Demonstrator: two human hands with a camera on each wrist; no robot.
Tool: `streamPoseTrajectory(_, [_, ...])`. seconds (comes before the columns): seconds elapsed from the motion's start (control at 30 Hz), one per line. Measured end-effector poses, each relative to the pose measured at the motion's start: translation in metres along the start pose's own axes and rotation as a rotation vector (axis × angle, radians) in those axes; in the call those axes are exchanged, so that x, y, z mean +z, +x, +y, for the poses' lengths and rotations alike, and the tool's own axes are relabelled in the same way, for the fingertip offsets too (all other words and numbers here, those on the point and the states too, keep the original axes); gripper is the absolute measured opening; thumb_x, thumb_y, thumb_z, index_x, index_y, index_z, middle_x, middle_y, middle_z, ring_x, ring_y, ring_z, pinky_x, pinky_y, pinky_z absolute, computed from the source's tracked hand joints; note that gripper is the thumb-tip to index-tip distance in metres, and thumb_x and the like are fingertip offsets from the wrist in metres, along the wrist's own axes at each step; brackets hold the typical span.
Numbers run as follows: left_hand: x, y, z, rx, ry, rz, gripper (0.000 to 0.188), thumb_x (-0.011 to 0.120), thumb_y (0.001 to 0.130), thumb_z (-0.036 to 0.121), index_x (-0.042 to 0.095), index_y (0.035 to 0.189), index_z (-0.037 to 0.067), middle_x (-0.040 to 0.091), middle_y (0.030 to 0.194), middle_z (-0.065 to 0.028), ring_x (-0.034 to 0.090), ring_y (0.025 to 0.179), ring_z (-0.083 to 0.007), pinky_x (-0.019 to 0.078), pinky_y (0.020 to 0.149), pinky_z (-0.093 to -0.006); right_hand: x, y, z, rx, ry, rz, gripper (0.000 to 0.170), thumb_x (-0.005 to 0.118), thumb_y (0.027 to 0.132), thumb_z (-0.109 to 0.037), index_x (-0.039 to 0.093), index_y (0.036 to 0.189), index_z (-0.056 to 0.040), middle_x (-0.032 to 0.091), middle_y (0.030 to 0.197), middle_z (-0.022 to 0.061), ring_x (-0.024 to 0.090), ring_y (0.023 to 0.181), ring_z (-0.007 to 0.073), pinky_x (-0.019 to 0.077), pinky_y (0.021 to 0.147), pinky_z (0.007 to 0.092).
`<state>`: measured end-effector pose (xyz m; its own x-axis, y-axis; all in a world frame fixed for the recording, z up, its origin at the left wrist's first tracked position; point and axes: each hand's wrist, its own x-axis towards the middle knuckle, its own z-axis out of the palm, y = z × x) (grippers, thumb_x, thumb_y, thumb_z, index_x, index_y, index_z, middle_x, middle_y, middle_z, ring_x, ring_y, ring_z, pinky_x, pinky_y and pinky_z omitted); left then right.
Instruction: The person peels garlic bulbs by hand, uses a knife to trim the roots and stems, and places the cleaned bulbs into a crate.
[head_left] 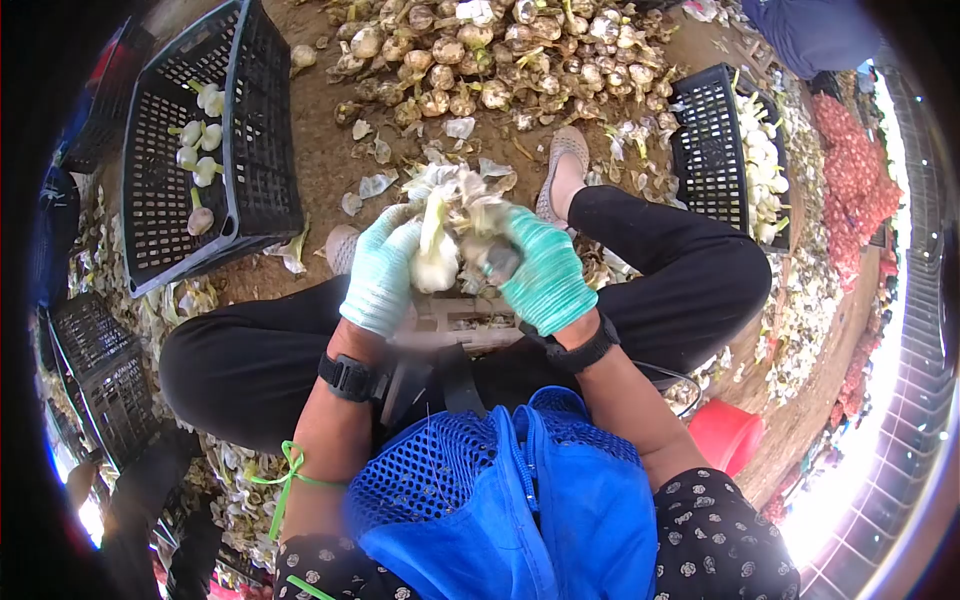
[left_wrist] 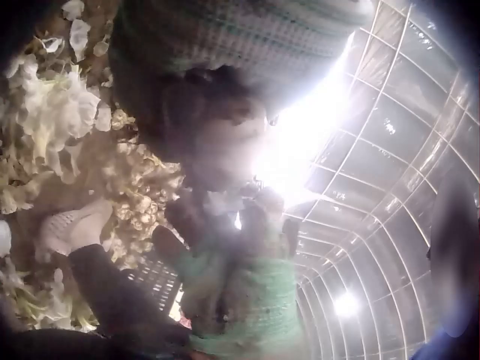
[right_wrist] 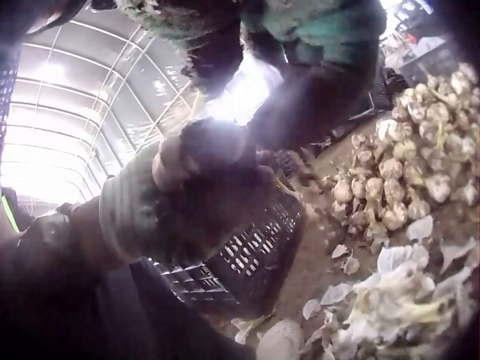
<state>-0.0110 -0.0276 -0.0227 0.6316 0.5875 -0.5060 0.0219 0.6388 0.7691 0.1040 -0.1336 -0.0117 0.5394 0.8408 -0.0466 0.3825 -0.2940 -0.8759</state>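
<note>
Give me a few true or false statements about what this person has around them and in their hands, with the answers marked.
1. The left hand and the right hand both wear gloves. True.
2. The left hand holds a tomato. False: it holds a white bulb with a stalk.
3. The black crate on the person's left has a few bulbs in it. True.
4. The bucket by the right arm is yellow. False: it is red.
5. A big heap of bulbs lies on the ground beyond the feet. True.
</note>
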Motion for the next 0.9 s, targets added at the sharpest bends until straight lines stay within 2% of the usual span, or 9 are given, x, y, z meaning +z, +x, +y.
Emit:
streamPoseTrajectory(0.03, [0.001, 0.001, -0.001, 0.021, 0.021, 0.018, 0.024, 0.045, 0.076, 0.012, 0.051, 0.096, -0.001, 0.055, 0.083, -0.005, 0.054, 0.07, -0.0108, 0.044, 0.061, -0.0211, -0.001, -0.001, -0.003, -0.102, -0.023, -0.011, 0.032, 0.062, 0.064, -0.011, 0.056, 0.094, -0.0002, 0.056, 0.086, 0.0211, 0.056, 0.072, 0.0315, 0.0453, 0.064, 0.0351])
streamPoseTrajectory(0.07, [0.002, 0.001, -0.002, 0.02, 0.023, 0.014, 0.024, 0.045, 0.076, 0.012, 0.051, 0.096, -0.001, 0.055, 0.083, -0.005, 0.054, 0.07, -0.0108, 0.044, 0.061, -0.0211, -0.005, 0.0, -0.015, -0.268, -0.26, 0.018, 0.036, 0.064, 0.059, -0.01, 0.057, 0.094, -0.0015, 0.054, 0.094, 0.0204, 0.055, 0.081, 0.0308, 0.0444, 0.071, 0.0356])
streamPoseTrajectory(0.3, [0.005, -0.001, 0.003, -0.013, 0.174, 0.041, 0.023, 0.05, 0.078, 0.01, 0.051, 0.096, -0.003, 0.056, 0.085, -0.0072, 0.052, 0.074, -0.0105, 0.0434, 0.063, -0.0209, 0.011, -0.001, 0.005, -0.18, -0.05, -0.029, 0.032, 0.062, 0.057, -0.002, 0.058, 0.088, 0.0003, 0.055, 0.092, 0.0183, 0.054, 0.083, 0.0314, 0.0437, 0.075, 0.0342])
streamPoseTrajectory(0.37, [-0.001, 0.005, -0.008, 0.102, 0.337, -0.03, 0.022, 0.051, 0.078, 0.012, 0.052, 0.094, -0.003, 0.056, 0.083, -0.0071, 0.052, 0.074, -0.0104, 0.0432, 0.062, -0.0217, 0.01, -0.002, -0.001, -0.189, -0.051, -0.009, 0.026, 0.059, 0.058, 0.0, 0.058, 0.085, 0.0012, 0.055, 0.091, 0.0182, 0.054, 0.082, 0.0314, 0.0437, 0.074, 0.034])
streamPoseTrajectory(0.47, [0.003, 0.001, -0.003, 0.05, 0.312, -0.041, 0.023, 0.049, 0.077, 0.012, 0.052, 0.095, -0.002, 0.055, 0.083, -0.0051, 0.051, 0.073, -0.01, 0.0417, 0.063, -0.0206, 0.013, -0.004, -0.002, -0.082, 0.002, 0.085, 0.022, 0.055, 0.062, 0.001, 0.057, 0.084, 0.0018, 0.056, 0.086, 0.0179, 0.054, 0.078, 0.0331, 0.0441, 0.068, 0.0344])
streamPoseTrajectory(0.57, [0.005, 0.001, -0.001, -0.02, 0.215, -0.017, 0.025, 0.049, 0.077, 0.014, 0.051, 0.096, -0.002, 0.055, 0.083, -0.0053, 0.051, 0.072, -0.0106, 0.0423, 0.063, -0.0206, 0.017, 0.0, 0.009, 0.124, 0.115, 0.066, 0.018, 0.05, 0.068, 0.001, 0.056, 0.085, 0.0024, 0.058, 0.075, 0.0143, 0.056, 0.066, 0.027, 0.0434, 0.059, 0.0312])
streamPoseTrajectory(0.67, [0.002, 0.003, -0.005, -0.01, 0.114, -0.019, 0.026, 0.048, 0.078, 0.016, 0.05, 0.098, 0.0, 0.055, 0.082, -0.0051, 0.053, 0.071, -0.0113, 0.0435, 0.062, -0.021, 0.017, 0.001, 0.004, 0.413, 0.408, 0.094, 0.018, 0.046, 0.073, -0.001, 0.055, 0.087, 0.0043, 0.053, 0.066, 0.0041, 0.044, 0.057, 0.0073, 0.0378, 0.05, 0.0226])
streamPoseTrajectory(0.83, [0.001, -0.001, -0.003, -0.033, -0.148, -0.083, 0.027, 0.045, 0.08, 0.016, 0.046, 0.102, 0.001, 0.055, 0.08, -0.0068, 0.055, 0.068, -0.0125, 0.0465, 0.057, -0.0242, 0.01, 0.007, 0.005, 0.457, 0.487, 0.235, 0.018, 0.046, 0.074, 0.001, 0.052, 0.089, 0.0077, 0.052, 0.067, 0.0, 0.043, 0.058, 0.0065, 0.0355, 0.049, 0.0194])
streamPoseTrajectory(0.9, [0.003, -0.005, -0.004, 0.034, -0.247, -0.1, 0.027, 0.044, 0.08, 0.015, 0.045, 0.103, 0.003, 0.054, 0.076, -0.0061, 0.054, 0.065, -0.0132, 0.0467, 0.052, -0.0248, 0.003, 0.012, 0.017, 0.714, 0.729, 0.416, 0.015, 0.046, 0.076, 0.0, 0.052, 0.088, 0.0067, 0.05, 0.065, -0.0003, 0.043, 0.058, 0.0054, 0.0356, 0.05, 0.0191])
